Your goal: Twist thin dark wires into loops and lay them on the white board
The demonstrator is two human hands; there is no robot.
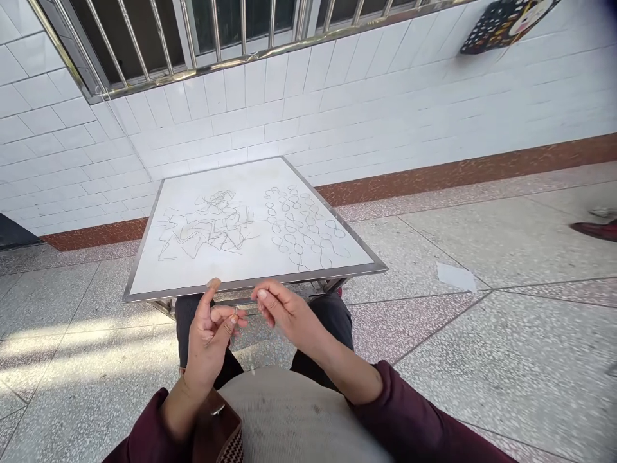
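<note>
A small metal piece (236, 310) was pinched between the thumb and forefinger of the left hand (207, 344), just in front of the near edge of the worktop and above the lap; its exact form was too small to be made out. The left grip was thus clamped on the piece. The right hand (289, 315) was held just beside it, with the thumb and forefinger drawn close together at the fingertips (263, 294); whether they met, or touched the piece, could not be told.

The worktop (250, 280), a white board framed by a metal rim, was set on a metal stand just beyond the knees. Two groups of thin dark strands were laid on it: a tangled zigzag mass (207, 225) on the left and rows of figure-eight loops (303, 225) on the right.

The legs were covered by dark trousers (332, 321), and maroon sleeves (395, 411) were worn on both arms. A beige cloth (294, 418) was spread across the lap, with a brown pouch (216, 418) beside it.

Beyond the worktop, a white tiled wall (385, 109) was seen, with a barred window (216, 32) and a patterned hanging (506, 26) above. A paper scrap (456, 278) lay on the speckled stone floor (482, 347), and a dark red shoe (595, 230) appeared at the right edge.
</note>
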